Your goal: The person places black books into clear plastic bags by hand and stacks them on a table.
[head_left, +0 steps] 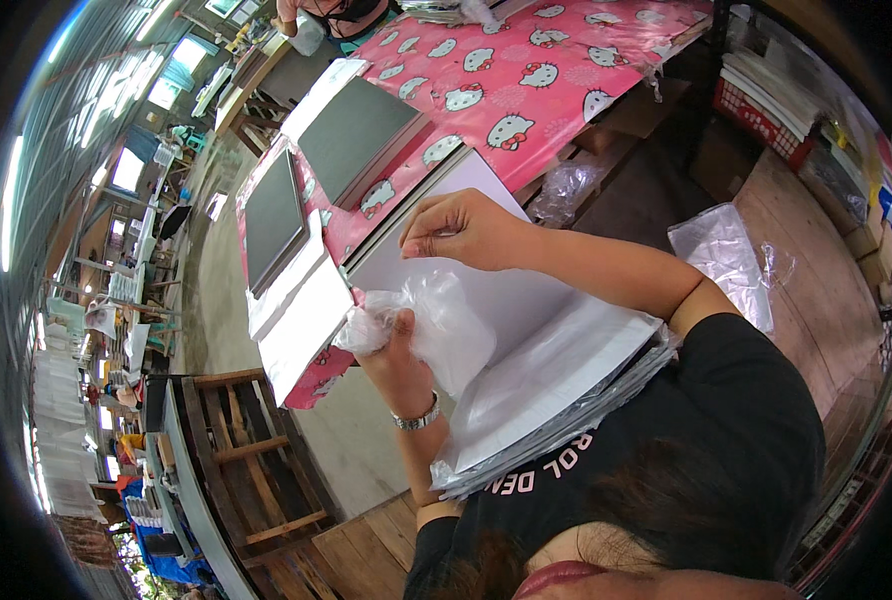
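My left hand (402,362), with a metal watch on its wrist, is closed around a crumpled translucent plastic bag (453,325). The bag's loose part spreads to the right of my thumb. My right hand (466,230) hovers above a large white sheet (521,290), its fingers curled in a pinch; whatever they may hold cannot be made out. Against my body lies a stack of clear plastic sleeves (556,400) with white sheets showing through. Beyond my hands, a thick dark grey stack of boards (356,130) and a thinner dark grey panel (276,220) rest on the table.
A pink cartoon-patterned cloth covers the table (506,90). White paper (306,310) hangs over its near left edge. Wooden pallets (256,450) stand at lower left. On the right are flat plastic packaging (726,255) and a red basket (761,115). Another person (346,20) is at the far end.
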`<action>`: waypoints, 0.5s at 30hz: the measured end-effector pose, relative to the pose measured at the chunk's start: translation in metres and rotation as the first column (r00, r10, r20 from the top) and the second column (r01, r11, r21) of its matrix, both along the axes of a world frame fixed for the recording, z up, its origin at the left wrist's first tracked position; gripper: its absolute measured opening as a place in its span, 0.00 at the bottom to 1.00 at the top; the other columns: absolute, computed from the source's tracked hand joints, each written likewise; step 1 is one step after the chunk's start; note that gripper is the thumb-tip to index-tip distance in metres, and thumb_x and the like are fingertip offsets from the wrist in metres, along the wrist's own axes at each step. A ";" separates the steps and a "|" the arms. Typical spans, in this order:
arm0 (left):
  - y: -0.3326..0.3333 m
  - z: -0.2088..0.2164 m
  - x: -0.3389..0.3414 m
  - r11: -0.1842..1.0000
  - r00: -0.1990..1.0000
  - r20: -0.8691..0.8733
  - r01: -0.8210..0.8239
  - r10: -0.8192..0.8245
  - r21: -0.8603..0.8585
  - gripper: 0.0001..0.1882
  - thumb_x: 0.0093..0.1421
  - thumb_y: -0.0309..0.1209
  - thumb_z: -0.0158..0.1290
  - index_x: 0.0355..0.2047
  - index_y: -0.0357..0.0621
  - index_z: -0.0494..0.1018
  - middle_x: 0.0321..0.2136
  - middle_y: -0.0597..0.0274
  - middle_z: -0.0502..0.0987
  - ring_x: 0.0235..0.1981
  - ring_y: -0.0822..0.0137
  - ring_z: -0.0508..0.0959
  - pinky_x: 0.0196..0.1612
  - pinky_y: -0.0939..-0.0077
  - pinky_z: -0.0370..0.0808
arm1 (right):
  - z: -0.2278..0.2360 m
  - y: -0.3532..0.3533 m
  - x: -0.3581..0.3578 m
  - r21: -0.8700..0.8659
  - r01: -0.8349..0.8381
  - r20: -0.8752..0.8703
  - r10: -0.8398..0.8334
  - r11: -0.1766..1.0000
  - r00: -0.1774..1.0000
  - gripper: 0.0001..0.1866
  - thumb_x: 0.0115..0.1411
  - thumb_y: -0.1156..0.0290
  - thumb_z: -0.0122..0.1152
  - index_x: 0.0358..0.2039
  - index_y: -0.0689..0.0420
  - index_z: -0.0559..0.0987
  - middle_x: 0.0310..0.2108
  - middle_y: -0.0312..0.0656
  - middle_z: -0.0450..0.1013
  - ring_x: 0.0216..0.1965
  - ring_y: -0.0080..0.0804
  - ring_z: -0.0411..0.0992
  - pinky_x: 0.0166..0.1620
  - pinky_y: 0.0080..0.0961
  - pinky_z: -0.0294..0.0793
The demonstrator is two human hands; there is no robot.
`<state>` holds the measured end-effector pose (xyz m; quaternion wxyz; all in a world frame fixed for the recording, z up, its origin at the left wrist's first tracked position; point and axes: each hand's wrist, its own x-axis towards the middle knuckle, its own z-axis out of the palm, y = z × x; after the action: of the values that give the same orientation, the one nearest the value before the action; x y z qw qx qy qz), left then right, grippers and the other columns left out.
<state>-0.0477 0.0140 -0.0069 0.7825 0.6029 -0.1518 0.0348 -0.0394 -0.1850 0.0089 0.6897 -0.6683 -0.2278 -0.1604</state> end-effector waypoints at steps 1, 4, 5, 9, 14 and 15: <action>0.000 -0.003 -0.001 1.000 1.000 -0.019 -0.002 0.001 -0.024 0.27 0.48 0.20 0.61 0.48 0.33 0.65 0.34 0.63 0.73 0.32 0.71 0.73 0.36 0.76 0.72 | -0.004 0.003 0.001 0.154 -0.111 -0.092 0.126 0.982 0.988 0.09 0.57 0.68 0.61 0.32 0.61 0.77 0.31 0.37 0.74 0.34 0.24 0.71 0.41 0.23 0.69; -0.005 0.001 -0.006 0.996 1.000 -0.004 0.029 -0.029 -0.081 0.31 0.47 0.20 0.62 0.51 0.34 0.63 0.38 0.63 0.71 0.34 0.71 0.72 0.37 0.77 0.72 | -0.010 0.014 -0.011 0.072 -0.203 -0.157 0.212 0.977 0.965 0.09 0.57 0.68 0.61 0.31 0.62 0.77 0.31 0.36 0.74 0.33 0.22 0.70 0.41 0.21 0.69; -0.006 0.004 -0.007 0.994 0.999 0.013 0.045 -0.043 -0.097 0.32 0.46 0.19 0.62 0.52 0.35 0.62 0.39 0.63 0.71 0.35 0.71 0.72 0.38 0.77 0.72 | -0.011 0.016 -0.015 -0.051 -0.199 -0.150 0.190 0.979 0.970 0.09 0.57 0.68 0.61 0.31 0.62 0.77 0.31 0.35 0.74 0.33 0.21 0.70 0.40 0.20 0.69; 0.009 0.001 0.002 0.996 0.996 0.006 0.094 -0.094 -0.010 0.32 0.47 0.19 0.61 0.53 0.36 0.62 0.38 0.63 0.71 0.36 0.70 0.73 0.39 0.78 0.72 | -0.021 -0.002 0.005 0.104 -0.175 -0.280 0.198 0.979 0.939 0.09 0.57 0.68 0.61 0.33 0.60 0.75 0.28 0.32 0.72 0.31 0.15 0.67 0.38 0.18 0.67; -0.006 0.007 -0.012 0.995 0.998 -0.012 0.066 -0.068 -0.080 0.31 0.47 0.17 0.60 0.52 0.37 0.63 0.38 0.63 0.71 0.35 0.72 0.73 0.36 0.81 0.72 | -0.009 0.011 -0.005 -0.047 -0.152 -0.227 0.137 0.987 0.964 0.10 0.58 0.66 0.60 0.34 0.60 0.76 0.29 0.32 0.72 0.32 0.16 0.66 0.37 0.17 0.67; -0.007 0.008 -0.013 0.995 0.998 0.002 0.066 -0.066 -0.071 0.31 0.47 0.17 0.60 0.52 0.37 0.63 0.38 0.63 0.71 0.36 0.72 0.73 0.36 0.82 0.72 | -0.012 0.011 -0.007 -0.075 -0.240 -0.262 0.214 0.968 0.941 0.10 0.58 0.66 0.60 0.34 0.60 0.76 0.29 0.33 0.72 0.32 0.16 0.66 0.37 0.17 0.67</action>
<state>-0.0610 0.0071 0.0008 0.8042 0.5692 -0.1704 0.0143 -0.0463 -0.1740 -0.0026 0.6907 -0.6880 -0.2221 0.0187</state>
